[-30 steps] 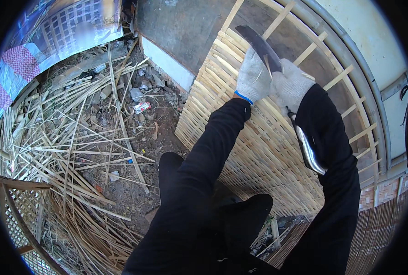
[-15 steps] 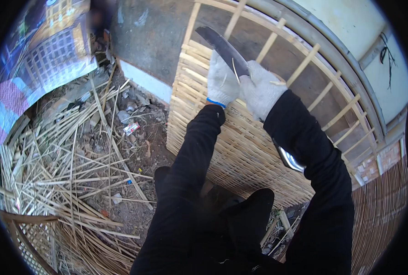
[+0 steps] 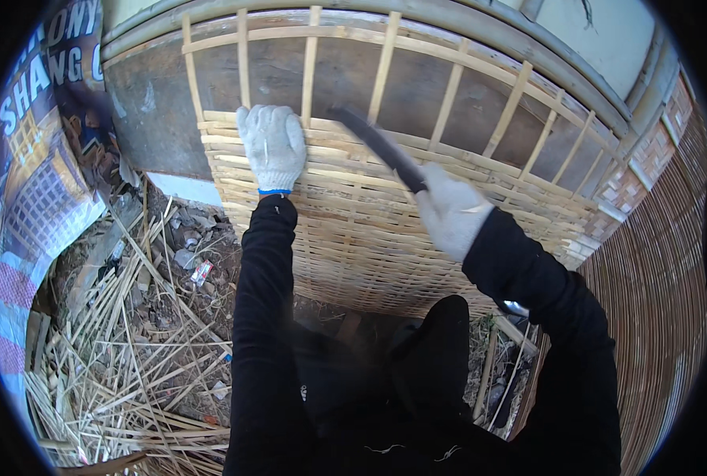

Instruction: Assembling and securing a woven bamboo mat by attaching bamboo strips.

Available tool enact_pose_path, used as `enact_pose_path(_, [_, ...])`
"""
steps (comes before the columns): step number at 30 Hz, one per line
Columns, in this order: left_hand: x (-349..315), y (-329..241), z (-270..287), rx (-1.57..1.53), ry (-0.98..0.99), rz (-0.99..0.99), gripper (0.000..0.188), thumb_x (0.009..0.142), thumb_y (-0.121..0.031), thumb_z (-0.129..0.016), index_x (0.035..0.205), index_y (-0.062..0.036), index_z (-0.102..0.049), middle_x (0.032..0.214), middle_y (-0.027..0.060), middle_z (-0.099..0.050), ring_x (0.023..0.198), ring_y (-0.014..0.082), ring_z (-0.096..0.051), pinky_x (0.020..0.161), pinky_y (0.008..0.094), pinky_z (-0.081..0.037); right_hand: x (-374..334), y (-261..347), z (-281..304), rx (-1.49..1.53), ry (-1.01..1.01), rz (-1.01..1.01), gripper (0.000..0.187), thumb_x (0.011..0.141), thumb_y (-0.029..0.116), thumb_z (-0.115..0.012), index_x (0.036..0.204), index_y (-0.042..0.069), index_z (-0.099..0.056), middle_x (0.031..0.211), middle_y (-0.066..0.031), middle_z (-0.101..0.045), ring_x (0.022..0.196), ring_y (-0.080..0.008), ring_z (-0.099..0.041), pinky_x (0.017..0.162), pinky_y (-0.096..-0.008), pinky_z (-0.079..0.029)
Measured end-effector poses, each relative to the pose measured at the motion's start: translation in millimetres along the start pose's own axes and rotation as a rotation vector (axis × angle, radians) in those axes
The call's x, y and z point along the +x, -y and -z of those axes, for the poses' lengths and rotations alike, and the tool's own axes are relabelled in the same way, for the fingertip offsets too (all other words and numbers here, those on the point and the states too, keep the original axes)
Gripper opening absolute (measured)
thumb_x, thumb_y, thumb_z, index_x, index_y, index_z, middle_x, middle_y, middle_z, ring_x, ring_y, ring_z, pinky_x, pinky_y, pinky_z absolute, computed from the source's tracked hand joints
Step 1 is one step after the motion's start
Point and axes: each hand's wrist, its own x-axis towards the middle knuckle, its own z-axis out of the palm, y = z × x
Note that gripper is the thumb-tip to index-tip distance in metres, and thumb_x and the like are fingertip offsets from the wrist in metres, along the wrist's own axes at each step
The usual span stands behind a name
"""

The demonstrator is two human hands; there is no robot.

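A woven bamboo panel (image 3: 353, 230) leans upright before me, its dense weave below and bare upright slats above. My left hand (image 3: 272, 147), in a white knit glove with a blue cuff band, is closed on the top edge of the weave near the panel's left side. In my right hand (image 3: 453, 213), gloved the same way, is a machete (image 3: 381, 149) with a dark blade. The blade points up and left, in front of the weave's upper edge, and is slightly blurred. Its handle is mostly hidden in my fist.
Behind the panel stands a dark board (image 3: 163, 131), with bamboo poles (image 3: 441, 17) along its top. Loose bamboo strips (image 3: 131, 349) and litter cover the ground at left. A printed banner (image 3: 36, 182) hangs at far left; a brown slatted screen (image 3: 651, 293) stands at right.
My hands have moved apart: the left has shifted left onto the weave's top edge, the right has come down and right with the machete. The view has turned, showing more of the panel.
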Motion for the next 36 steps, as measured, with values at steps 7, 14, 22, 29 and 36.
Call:
enact_pose_path(7, [-7.2, 5.8, 5.8, 0.062, 0.007, -0.026, 0.016, 0.097, -0.018, -0.053, 0.091, -0.0066, -0.064, 0.091, 0.0135, -0.063, 0.095, 0.0358, -0.058, 0.103, 0.0554, -0.038, -42.4, -6.8, 21.6, 0.043, -0.229, 0.187, 0.016, 0.099, 0.007, -0.055, 0.113, -0.001, -0.049, 0.069, -0.0226, -0.061, 0.064, -0.0394, -0.066, 0.059, -0.0461, -0.051])
enact_pose_path(14, [-11.2, 2.6, -1.5, 0.036, 0.009, -0.058, 0.019, 0.099, -0.018, -0.051, 0.093, -0.0052, -0.063, 0.096, 0.0145, -0.063, 0.097, 0.0366, -0.058, 0.108, 0.0565, -0.035, -128.1, -80.2, 59.1, -0.03, -0.212, -0.321, 0.025, 0.099, 0.004, -0.056, 0.122, 0.0, -0.049, 0.081, -0.024, -0.064, 0.073, -0.0403, -0.068, 0.064, -0.0465, -0.053])
enact_pose_path(22, [-11.0, 10.9, -1.7, 0.038, 0.01, -0.036, 0.02, 0.098, -0.018, -0.051, 0.097, -0.0034, -0.065, 0.099, 0.0141, -0.065, 0.102, 0.0359, -0.059, 0.112, 0.0552, -0.033, -149.6, -109.4, 67.4, 0.115, -0.552, -0.344, 0.022, 0.1, 0.007, -0.055, 0.12, -0.001, -0.05, 0.08, -0.0214, -0.062, 0.072, -0.0415, -0.067, 0.064, -0.046, -0.05])
enact_pose_path(29, [-17.8, 6.6, -3.0, 0.087, 0.049, -0.06, 0.024, 0.102, -0.019, -0.047, 0.096, -0.0019, -0.063, 0.1, 0.0163, -0.065, 0.1, 0.0375, -0.058, 0.111, 0.0544, -0.034, -161.3, -139.0, 78.8, 0.085, -0.488, -0.36, 0.014, 0.102, 0.008, -0.054, 0.113, 0.0, -0.05, 0.071, -0.0141, -0.058, 0.062, -0.03, -0.064, 0.058, -0.04, -0.049])
enact_pose_path(36, [-18.1, 11.3, 3.0, 0.106, 0.101, -0.037, 0.023, 0.102, -0.018, -0.047, 0.095, -0.0019, -0.063, 0.098, 0.0167, -0.064, 0.098, 0.0377, -0.058, 0.11, 0.0539, -0.036, -196.1, -162.5, 100.9, -0.056, -0.367, -0.436, 0.014, 0.102, 0.009, -0.053, 0.112, -0.001, -0.051, 0.068, -0.0161, -0.058, 0.06, -0.0345, -0.063, 0.058, -0.0437, -0.049])
